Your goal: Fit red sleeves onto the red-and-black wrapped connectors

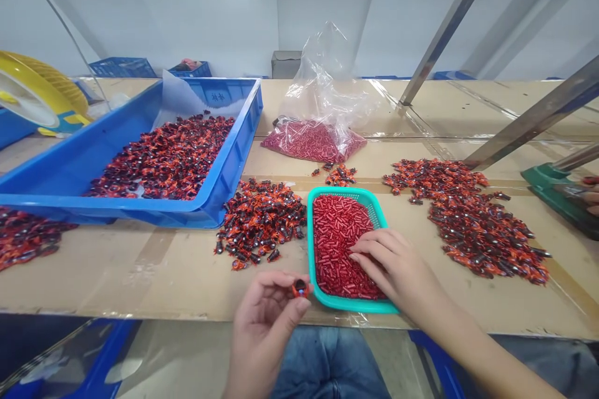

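My left hand (pixel 269 330) is closed, with a small black-and-orange part (pixel 300 288) between thumb and fingertips, its round hollow end facing me. It is just off the near left corner of a teal plastic basket (pixel 349 306). Many small red tubes (pixel 339 230) fill that basket. Over the tubes is my right hand (pixel 390 262), fingers bent and tips drawn together at the pile; anything pinched there is too small to make out. Left of the basket lies a heap of black-and-orange parts (pixel 262 218) like the held one.
A large blue tray (pixel 219 193) of similar parts stands on the left. Behind the basket is a clear plastic bag (pixel 318 137) of red tubes. More parts (pixel 477 224) are spread on the right, near metal posts (pixel 538 115) and another person's hand (pixel 592 194) by a green tool (pixel 556 190).
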`<state>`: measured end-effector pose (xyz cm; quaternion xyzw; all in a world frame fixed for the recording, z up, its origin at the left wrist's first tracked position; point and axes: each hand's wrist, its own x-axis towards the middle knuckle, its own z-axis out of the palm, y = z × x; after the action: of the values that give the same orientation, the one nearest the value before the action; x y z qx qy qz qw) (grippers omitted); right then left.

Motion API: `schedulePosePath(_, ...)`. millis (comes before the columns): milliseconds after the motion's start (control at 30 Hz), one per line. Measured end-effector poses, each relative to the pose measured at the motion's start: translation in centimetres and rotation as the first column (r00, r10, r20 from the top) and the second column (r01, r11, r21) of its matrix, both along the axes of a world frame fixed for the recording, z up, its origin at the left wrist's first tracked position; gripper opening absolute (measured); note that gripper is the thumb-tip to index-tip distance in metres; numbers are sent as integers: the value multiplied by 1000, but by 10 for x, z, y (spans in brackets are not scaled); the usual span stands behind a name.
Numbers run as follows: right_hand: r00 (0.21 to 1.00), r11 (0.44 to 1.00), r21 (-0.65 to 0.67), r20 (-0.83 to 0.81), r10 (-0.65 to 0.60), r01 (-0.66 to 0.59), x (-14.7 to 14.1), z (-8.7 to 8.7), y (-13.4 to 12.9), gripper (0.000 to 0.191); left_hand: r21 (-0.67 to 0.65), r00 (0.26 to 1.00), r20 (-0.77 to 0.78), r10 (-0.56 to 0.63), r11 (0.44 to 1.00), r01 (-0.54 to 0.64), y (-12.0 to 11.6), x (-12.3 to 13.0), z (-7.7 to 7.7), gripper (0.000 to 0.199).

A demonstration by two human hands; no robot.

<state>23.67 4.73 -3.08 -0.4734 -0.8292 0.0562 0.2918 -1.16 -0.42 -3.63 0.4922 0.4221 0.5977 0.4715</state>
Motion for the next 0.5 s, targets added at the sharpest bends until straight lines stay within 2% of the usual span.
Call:
schedulePosePath(67, 994, 999, -31, -113, 10, -14, -9, 12, -9, 14, 88, 993, -106, 59, 995, -49, -6, 1, 0, 19)
schedulePosePath(133, 956, 993, -93, -291, 45, -75, -20, 28, -23, 8, 223, 975, -187, 124, 971, -81, -11, 2, 2, 27)
schedulePosePath(233, 871, 976, -68, -467, 150, -205, -37, 46, -41, 3, 382, 946, -284, 155, 924, -37, -14, 3, 7, 33)
schedulePosePath(333, 859, 971, 23, -462, 221, -237, -49, 52, -50, 2, 425, 884, -441, 156, 903, 53, -16, 3, 14, 36)
schedulePosePath(500, 904, 981, 44, -382, 191, -189, -56, 46, -51, 7, 512, 759, -599, 255, 851, 119, -16, 1, 25, 34)
